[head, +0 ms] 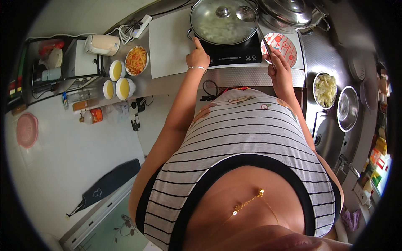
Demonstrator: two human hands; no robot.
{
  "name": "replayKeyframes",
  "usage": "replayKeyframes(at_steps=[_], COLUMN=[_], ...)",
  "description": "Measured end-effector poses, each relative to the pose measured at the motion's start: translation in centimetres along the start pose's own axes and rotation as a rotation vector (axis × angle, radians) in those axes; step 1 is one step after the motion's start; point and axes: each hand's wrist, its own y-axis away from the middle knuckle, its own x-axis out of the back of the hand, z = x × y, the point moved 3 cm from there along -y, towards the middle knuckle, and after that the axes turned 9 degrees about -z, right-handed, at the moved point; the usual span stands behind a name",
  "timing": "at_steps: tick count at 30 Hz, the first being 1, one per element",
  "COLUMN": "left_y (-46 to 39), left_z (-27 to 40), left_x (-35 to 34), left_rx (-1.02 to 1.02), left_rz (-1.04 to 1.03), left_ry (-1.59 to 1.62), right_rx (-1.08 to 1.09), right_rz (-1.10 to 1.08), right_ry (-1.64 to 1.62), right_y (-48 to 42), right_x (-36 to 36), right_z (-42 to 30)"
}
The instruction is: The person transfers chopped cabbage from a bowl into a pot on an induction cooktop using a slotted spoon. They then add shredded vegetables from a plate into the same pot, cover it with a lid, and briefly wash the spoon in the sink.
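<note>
A wide pan with a glass lid (204,18) stands on a black induction cooker (230,56). Pale pieces in liquid show through the fogged glass. My left hand (198,56) holds nothing; its index finger points at the pan's left loop handle (189,34), the other fingers curled. Whether the fingertip touches the handle is unclear. In my right hand (278,64) is the handle of a metal slotted ladle (246,14). The ladle's bowl is over the right side of the lid; contact cannot be told. Beneath my right hand lies a red-and-white patterned plate (284,47).
Left on the counter are a bowl of shredded vegetables (136,60), several yellow-filled cups (122,88), an electric kettle (102,45) and a power strip (143,26). To the right stand a lidded steel pot (285,18), a bowl of pale cut vegetables (325,90), a steel basin (347,108) and the sink (329,128).
</note>
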Motion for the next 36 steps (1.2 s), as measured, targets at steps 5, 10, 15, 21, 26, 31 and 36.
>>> replayKeyframes(at_steps=[5, 10, 15, 21, 26, 31, 36], left_y=[-0.4, -1.2, -1.6, -1.4, -1.6, -1.2, -2.0], left_z=[0.4, 0.7, 0.7, 0.8, 1.0, 0.6, -0.5], left_x=[0.1, -0.2, -0.7, -0.9, -1.0, -0.7, -1.2], left_rx=[0.029, 0.065, 0.087, 0.097, 0.087, 0.013, -0.160], left_rz=[-0.054, -0.049, -0.025, -0.005, 0.014, 0.003, 0.042], left_ry=[0.011, 0.004, -0.021, -0.008, -0.018, 0.029, 0.113], right_rx=[0.000, -0.013, -0.040, -0.052, -0.028, 0.071, 0.050], right_rz=[-0.027, -0.035, -0.044, -0.068, -0.072, -0.022, 0.161], right_ry=[0.002, 0.020, 0.027, 0.071, 0.094, 0.020, -0.002], right_y=[0.1, 0.5, 1.0, 1.3, 1.3, 2.3, 6.0], right_x=[0.3, 0.5, 1.3, 2.1, 1.6, 0.3, -2.2], right_z=[-0.1, -0.7, -1.0, -0.8, -0.8, -0.1, 1.2])
